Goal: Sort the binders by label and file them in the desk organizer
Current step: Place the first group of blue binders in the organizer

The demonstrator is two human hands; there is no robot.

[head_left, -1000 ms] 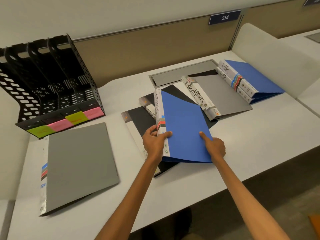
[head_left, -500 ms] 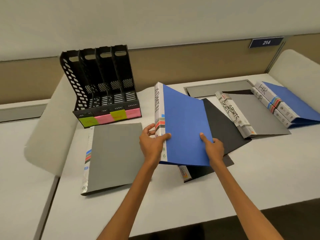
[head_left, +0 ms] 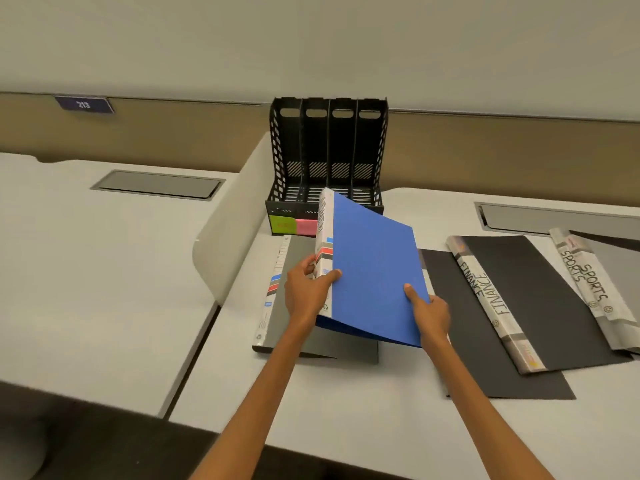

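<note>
My left hand (head_left: pixel 308 292) fingers clamp the blue binder (head_left: pixel 374 271) at its spine, right hand (head_left: pixel 431 315) pinches the open edge; long axis points at the desk organizer (head_left: pixel 327 161) just ahead, left hand nearer.

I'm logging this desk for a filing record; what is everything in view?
desk organizer: one, black, four slots, at the back
green sticky note: one, green, organizer's front lip
pink sticky note: one, pink, beside the green
blue binder: one, blue, tilted, before the organizer
grey binder: one, grey, flat beneath the blue one
FINANCE binder: one, black, flat, to the right
black binder: one, black, under the FINANCE one
SPORTS binders: two, grey, far right
number plate: one, blue, partition, upper left
left hand: one, grips the blue binder's spine
right hand: one, holds its right edge
</note>
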